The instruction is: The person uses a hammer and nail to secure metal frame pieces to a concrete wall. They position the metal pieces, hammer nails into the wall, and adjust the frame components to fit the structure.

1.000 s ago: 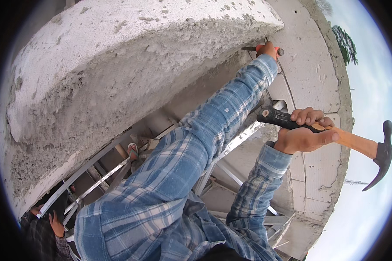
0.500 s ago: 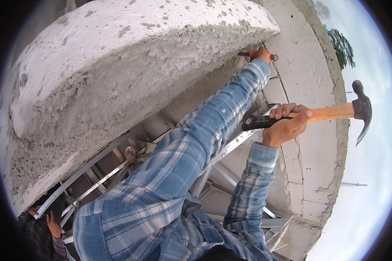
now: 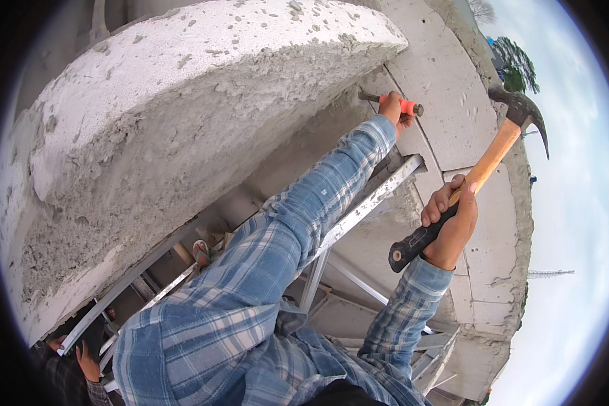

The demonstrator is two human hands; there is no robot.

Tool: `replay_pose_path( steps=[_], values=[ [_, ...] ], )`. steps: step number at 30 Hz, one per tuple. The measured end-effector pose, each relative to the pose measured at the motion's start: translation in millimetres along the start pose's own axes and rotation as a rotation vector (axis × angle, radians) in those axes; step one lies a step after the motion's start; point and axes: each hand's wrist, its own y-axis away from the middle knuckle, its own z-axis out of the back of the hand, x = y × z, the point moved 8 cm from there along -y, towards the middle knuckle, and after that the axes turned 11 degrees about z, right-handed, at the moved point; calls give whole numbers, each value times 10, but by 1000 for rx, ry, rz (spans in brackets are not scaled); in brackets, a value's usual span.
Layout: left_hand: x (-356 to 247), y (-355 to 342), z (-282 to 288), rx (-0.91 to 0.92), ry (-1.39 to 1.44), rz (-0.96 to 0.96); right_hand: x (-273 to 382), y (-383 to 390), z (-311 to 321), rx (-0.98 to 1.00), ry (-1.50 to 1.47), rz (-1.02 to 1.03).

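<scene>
My left hand (image 3: 393,112) reaches far forward, closed around a chisel (image 3: 409,107) with an orange-red grip. The chisel's dark shank points left at the grey wall under the overhanging concrete; whether its tip touches cannot be made out. Its round striking end sticks out on the right of my fist. In my right hand (image 3: 455,220) is a claw hammer (image 3: 497,154), gripped where the black lower handle meets the bare wood. The hammer slants up and to the right, its dark head well apart from the chisel.
A thick, rough concrete slab (image 3: 203,101) overhangs on the left. The block wall (image 3: 477,203) curves along the right, with sky beyond. A metal bar (image 3: 369,206) runs beneath my left arm to the wall. Below left are scaffold rails, a sandalled foot (image 3: 201,252) and another person's hand (image 3: 88,362).
The hammer has swung from nearly level to a steep upward slant, its head rising. My right wrist has turned. The left hand keeps hold of the chisel, more of its grip now showing.
</scene>
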Motion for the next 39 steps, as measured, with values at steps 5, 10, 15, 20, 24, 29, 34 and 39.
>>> replay_pose_path(
  steps=[5, 10, 15, 20, 24, 29, 34, 39],
  values=[
    [-88, -169, 31, 72, 199, 62, 271, -46, 85, -117, -135, 243],
    [-40, -270, 24, 47, 250, 44, -549, -148, -85, -219, -89, 266],
    [-93, -445, 69, 45, 189, -1, -984, -282, -135, 25, -98, -292],
    [-78, -320, 82, 14, 228, 31, 215, -385, 168, -213, -141, 400],
    [1, -462, 108, 12, 235, 54, -201, -332, 113, -369, -191, 571],
    [-130, -468, 134, -19, 255, 66, -1085, -253, -51, -5, -123, -384],
    [-183, -521, 104, 52, 240, 46, 84, -429, 159, -183, -157, 326],
    [-99, -454, 86, 1, 276, 66, -889, -348, -143, -161, -53, 158]
  ],
)
